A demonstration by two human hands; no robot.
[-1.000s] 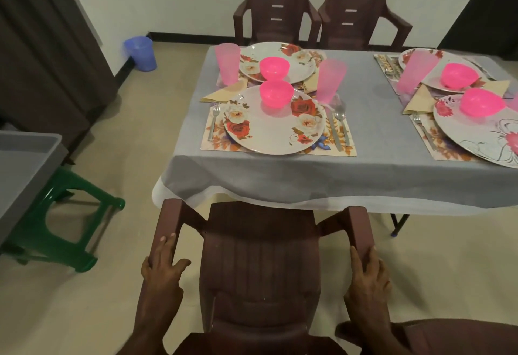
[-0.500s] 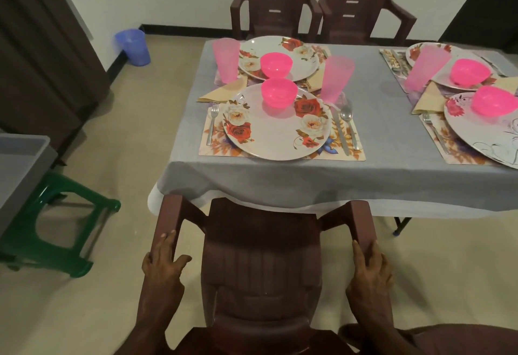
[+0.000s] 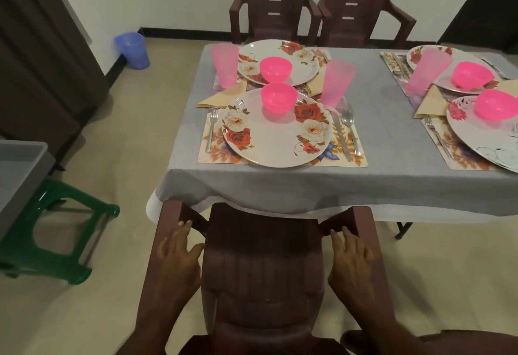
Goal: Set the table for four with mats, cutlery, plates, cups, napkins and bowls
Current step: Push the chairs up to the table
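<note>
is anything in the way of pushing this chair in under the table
Nothing visible blocks it. Both hands, left hand and right hand, rest on the chair armrests, whose fronts already meet the hanging tablecloth. Under the table is hidden.

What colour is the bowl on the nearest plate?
Bright pink. The bowl sits on the rose-patterned plate, seen best in the head view.

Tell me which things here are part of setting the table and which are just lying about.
Part of the job: floral placemat, rose-patterned plate, pink plastic bowl, pink tumbler, beige napkin, steel fork, steel spoon.
Lying about: blue bin, green stool, grey tub.
</note>
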